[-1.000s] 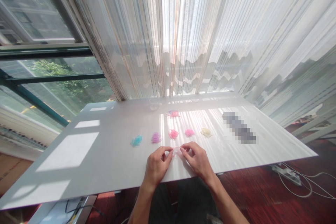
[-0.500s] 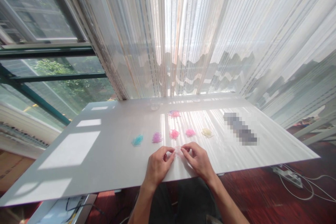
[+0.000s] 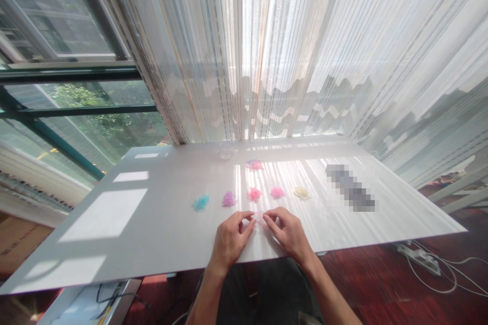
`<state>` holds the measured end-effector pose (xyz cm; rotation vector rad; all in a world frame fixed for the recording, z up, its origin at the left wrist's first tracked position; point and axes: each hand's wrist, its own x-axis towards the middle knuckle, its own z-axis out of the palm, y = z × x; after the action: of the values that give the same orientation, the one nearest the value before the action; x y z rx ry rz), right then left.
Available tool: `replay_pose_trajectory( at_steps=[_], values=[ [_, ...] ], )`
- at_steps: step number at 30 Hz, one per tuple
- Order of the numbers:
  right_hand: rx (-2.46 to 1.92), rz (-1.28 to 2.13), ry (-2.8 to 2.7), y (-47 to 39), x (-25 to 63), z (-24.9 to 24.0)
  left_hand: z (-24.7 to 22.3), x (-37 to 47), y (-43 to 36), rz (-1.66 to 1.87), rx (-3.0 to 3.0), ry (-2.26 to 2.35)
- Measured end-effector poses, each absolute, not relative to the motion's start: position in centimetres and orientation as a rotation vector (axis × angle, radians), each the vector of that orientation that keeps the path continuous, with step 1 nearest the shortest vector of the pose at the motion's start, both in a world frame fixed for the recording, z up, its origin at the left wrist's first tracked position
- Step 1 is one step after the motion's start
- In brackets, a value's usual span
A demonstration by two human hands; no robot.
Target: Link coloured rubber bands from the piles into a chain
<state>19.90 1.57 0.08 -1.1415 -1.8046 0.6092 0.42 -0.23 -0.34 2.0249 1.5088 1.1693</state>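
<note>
Near the table's front edge, my left hand [image 3: 233, 236] and my right hand [image 3: 286, 228] face each other with fingertips pinched. Between them is a small, clear, pinkish piece [image 3: 258, 219] that looks like thin plastic; its exact kind is too faint to tell. Just beyond lies a row of small heaps of thin strands, perhaps rubber bands: a teal heap [image 3: 201, 202], a purple heap [image 3: 229, 199], a red-pink heap [image 3: 253, 194], a pink heap [image 3: 277, 192] and a pale yellow heap [image 3: 302, 193]. Behind the row is a mixed pink and violet heap [image 3: 254, 165].
The white table [image 3: 152, 238] carries a clear round dish [image 3: 226, 153] at the back and a blurred-out dark object [image 3: 351, 188] on the right. Striped sheer curtains [image 3: 259, 61] hang behind it. A power strip with cables [image 3: 419, 258] lies on the floor at right.
The view has shifted very slightly. Both hands keep the same pinched pose around the clear piece, and the heaps have not changed.
</note>
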Motion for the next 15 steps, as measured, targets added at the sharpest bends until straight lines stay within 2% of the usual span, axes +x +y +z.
replay_pose_trajectory(
  at_steps=[15],
  values=[
    [-1.074,0.625,-1.864,1.6,20.02,-0.21,-0.28,0.32,-0.45,1.213,2.023,1.381]
  ],
)
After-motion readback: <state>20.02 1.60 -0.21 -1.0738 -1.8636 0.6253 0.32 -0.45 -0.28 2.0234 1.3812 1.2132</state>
